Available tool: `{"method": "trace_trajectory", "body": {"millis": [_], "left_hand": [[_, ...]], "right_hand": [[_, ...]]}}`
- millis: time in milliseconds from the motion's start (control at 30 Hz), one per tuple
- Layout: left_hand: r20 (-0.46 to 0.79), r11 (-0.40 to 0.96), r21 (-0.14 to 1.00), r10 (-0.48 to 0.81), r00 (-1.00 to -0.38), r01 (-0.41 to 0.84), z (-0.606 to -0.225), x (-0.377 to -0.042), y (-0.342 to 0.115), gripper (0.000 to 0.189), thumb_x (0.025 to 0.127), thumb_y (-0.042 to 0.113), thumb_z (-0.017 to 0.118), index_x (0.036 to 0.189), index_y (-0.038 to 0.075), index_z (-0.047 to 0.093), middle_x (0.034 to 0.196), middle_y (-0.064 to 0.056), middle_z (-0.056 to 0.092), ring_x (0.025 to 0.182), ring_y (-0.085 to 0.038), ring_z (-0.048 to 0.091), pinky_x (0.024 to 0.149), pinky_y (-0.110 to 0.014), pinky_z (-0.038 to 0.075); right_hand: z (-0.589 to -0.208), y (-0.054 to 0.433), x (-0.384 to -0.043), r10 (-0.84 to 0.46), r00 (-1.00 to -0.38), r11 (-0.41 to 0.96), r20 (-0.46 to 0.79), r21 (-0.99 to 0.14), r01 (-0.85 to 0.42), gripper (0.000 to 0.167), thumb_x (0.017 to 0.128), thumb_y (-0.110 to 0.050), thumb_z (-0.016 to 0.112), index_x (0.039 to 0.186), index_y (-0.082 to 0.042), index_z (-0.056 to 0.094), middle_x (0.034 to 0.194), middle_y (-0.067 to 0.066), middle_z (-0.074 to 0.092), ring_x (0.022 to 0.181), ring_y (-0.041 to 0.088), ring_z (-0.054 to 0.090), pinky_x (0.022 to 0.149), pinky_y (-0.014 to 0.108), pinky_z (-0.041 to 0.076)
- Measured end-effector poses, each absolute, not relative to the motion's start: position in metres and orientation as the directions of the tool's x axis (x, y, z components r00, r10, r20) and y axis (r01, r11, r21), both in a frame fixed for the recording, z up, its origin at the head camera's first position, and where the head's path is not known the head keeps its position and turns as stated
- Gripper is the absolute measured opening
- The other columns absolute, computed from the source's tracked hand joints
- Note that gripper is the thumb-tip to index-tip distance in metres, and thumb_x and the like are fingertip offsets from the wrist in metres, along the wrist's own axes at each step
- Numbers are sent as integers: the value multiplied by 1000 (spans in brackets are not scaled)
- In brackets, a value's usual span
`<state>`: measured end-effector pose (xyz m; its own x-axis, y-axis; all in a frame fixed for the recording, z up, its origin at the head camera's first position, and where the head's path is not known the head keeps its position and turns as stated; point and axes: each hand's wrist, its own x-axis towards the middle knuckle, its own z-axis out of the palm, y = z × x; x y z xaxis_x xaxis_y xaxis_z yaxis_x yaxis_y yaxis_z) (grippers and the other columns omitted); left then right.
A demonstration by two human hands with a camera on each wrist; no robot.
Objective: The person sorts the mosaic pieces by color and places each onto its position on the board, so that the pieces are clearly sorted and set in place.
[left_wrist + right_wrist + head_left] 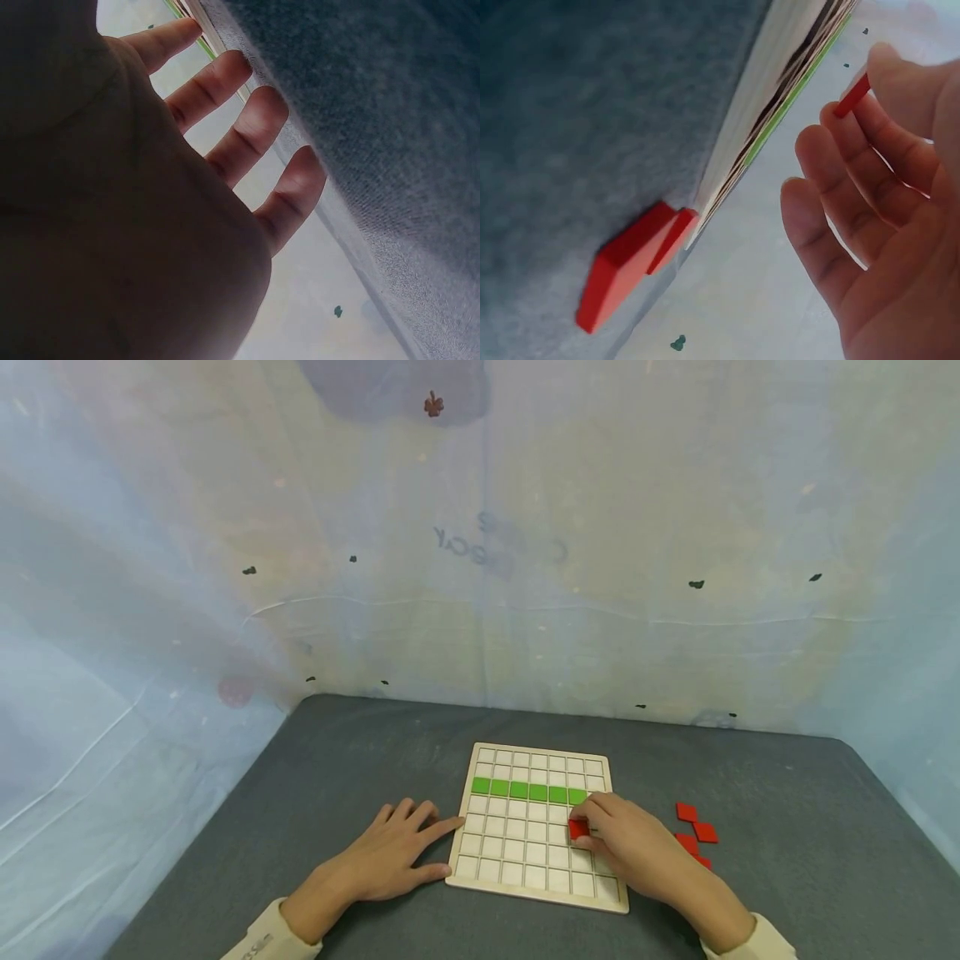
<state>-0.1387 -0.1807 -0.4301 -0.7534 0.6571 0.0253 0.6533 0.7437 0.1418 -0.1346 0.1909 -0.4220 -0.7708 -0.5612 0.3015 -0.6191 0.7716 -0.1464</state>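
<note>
A pale wooden grid board [514,849] lies on the dark table, with a row of several green square tiles [518,790] across its upper part. My right hand [641,847] is over the board's right side, pinching a red square tile [578,829] between thumb and fingertips. In the right wrist view the red tile [853,96] shows edge-on, and the other fingers are loosely bent. My left hand [390,853] lies spread at the board's left edge, index finger and thumb touching the rim. From the left wrist, the fingers [259,124] look extended and hold nothing.
Several loose red tiles [705,832] lie on the table right of the board, partly hidden by the right forearm. Two of them, a near red tile [622,262] among them, show in the right wrist view. A pale printed sheet [570,560] hangs behind the table [360,752].
</note>
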Motion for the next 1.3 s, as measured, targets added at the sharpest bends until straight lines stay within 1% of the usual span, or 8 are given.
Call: {"method": "trace_trajectory", "body": {"millis": [233,467,600,833,933,1067,1167,1300], "left_hand": [[-24,760,164,640,-768,629,-423,-136,-178,61,97,65,44,152,38,39,123,7,47,99,-13,35,84,-41,30],[-42,766,163,635,-771,622,-424,-137,-177,61,97,65,45,152,40,38,124,8,47,99,-12,35,84,-41,29],[-35,764,165,637,-770,624,-423,-137,-177,61,97,65,45,152,39,38,123,7,47,98,-12,34,83,-40,29],[-1,754,151,647,-762,639,-427,-138,-179,61,97,65,45,152,41,37,122,8,47,95,-10,32,79,-35,25],[13,751,144,650,-760,645,-430,-139,-180,62,96,66,45,152,41,37,121,9,47,94,-9,31,78,-34,23],[-10,756,156,645,-764,636,-427,-138,-179,62,97,66,44,152,41,37,122,9,47,95,-10,32,80,-37,25],[-30,761,169,640,-768,627,-424,-137,-177,61,97,64,46,152,40,37,122,8,47,94,-11,32,81,-37,26],[-13,757,167,643,-766,632,-425,-137,-179,61,97,63,48,152,41,38,122,9,48,93,-10,31,79,-36,25]], "right_hand": [[-416,185,-137,-567,-779,778,269,-136,-613,29,89,-36,75,113,-24,64,104,-14,59,94,3,55,80,27,52],[-414,178,-139,-587,-765,763,265,-135,-632,28,88,-34,75,111,-23,65,104,-11,61,92,5,57,80,29,52],[-415,174,-142,-595,-754,758,278,-118,-642,27,89,-34,76,111,-22,66,102,-11,61,91,5,57,80,29,53],[-415,166,-150,-607,-730,733,314,-131,-667,22,89,-32,76,106,-23,66,100,-10,61,87,4,55,77,28,51],[-416,162,-152,-612,-730,733,304,-129,-668,21,89,-31,75,107,-23,66,102,-11,62,90,5,57,78,28,51],[-417,160,-154,-612,-737,739,288,-124,-662,22,90,-30,75,109,-23,65,103,-10,62,94,8,59,79,29,52],[-417,160,-155,-615,-730,736,298,-117,-667,22,91,-30,74,109,-23,65,103,-10,61,93,7,59,79,29,52],[-414,159,-157,-617,-718,730,321,-108,-675,20,91,-31,74,107,-23,65,103,-10,61,92,7,59,80,29,52]]}}
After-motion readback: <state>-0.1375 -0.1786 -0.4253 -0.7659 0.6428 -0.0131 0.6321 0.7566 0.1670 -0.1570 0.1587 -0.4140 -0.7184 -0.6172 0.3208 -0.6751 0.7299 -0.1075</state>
